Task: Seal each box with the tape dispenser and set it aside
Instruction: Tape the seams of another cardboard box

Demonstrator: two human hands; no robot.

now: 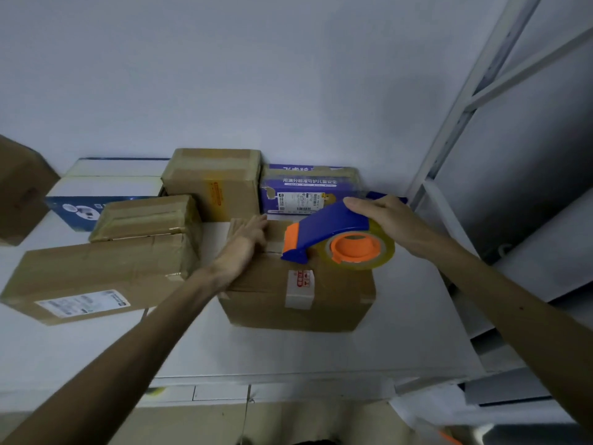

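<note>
A brown cardboard box [298, 297] sits mid-bench [288, 354], flaps down, with a white, red-printed label folded over its near top edge. The tape dispenser [333, 232], blue with an orange blade guard and hub and a roll of clear yellowish tape, lies on the box's top, nose pointing left, held in the right hand [388, 220]'s grip. The left hand [252, 234] presses flat on the top's far left part. To the left lie a long labelled carton [96, 277] with a taped small carton [144, 216] on top; behind stand a tall carton [215, 178] and a purple printed box [308, 191].
</note>
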